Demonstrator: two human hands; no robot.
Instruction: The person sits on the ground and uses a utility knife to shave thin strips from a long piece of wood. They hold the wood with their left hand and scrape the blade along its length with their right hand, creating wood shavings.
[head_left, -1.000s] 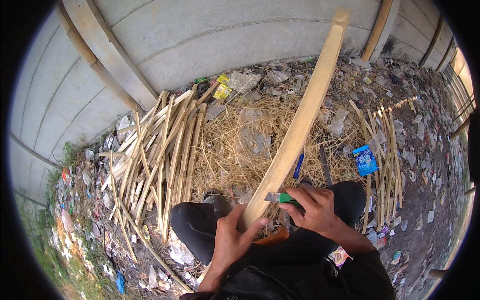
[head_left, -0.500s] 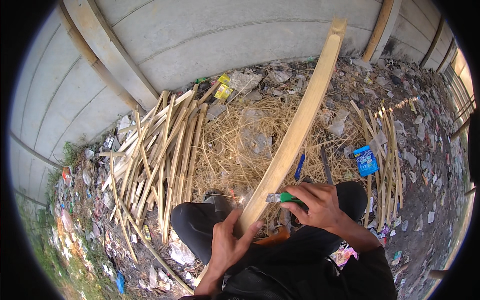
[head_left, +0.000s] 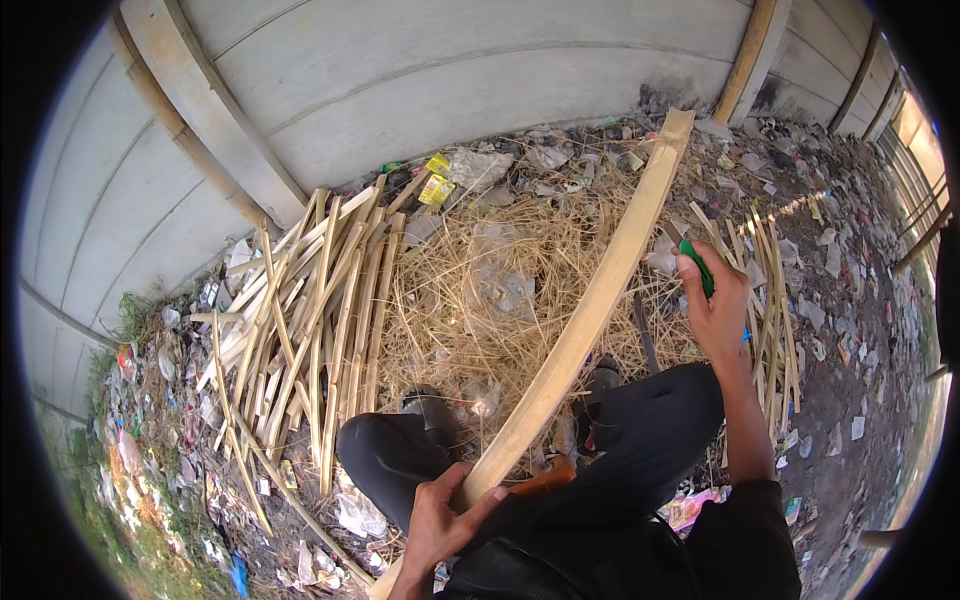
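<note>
A long, pale split bamboo strip [head_left: 590,310] slants up from my lap toward the wall, its far end raised to the upper right. My left hand [head_left: 440,515] grips its near end, with the thumb on one edge and the fingers around the other. To the right of the strip's upper half, my right hand [head_left: 722,305] is closed around a green-handled knife [head_left: 700,265]. The blade tilts to the upper left, apart from the bamboo as far as I can see.
Left, a heap of split bamboo strips [head_left: 330,310] lies by the concrete wall [head_left: 480,80]. Thin shavings [head_left: 450,290] cover the ground ahead. More narrow strips [head_left: 775,310] lie right, amid litter. A dark flat blade-like piece [head_left: 645,335] rests near my right knee [head_left: 665,405].
My right hand has carried the knife away from the strip's near part, up and to the right. The strip's far end sits lower, and my left hand has shifted slightly down.
</note>
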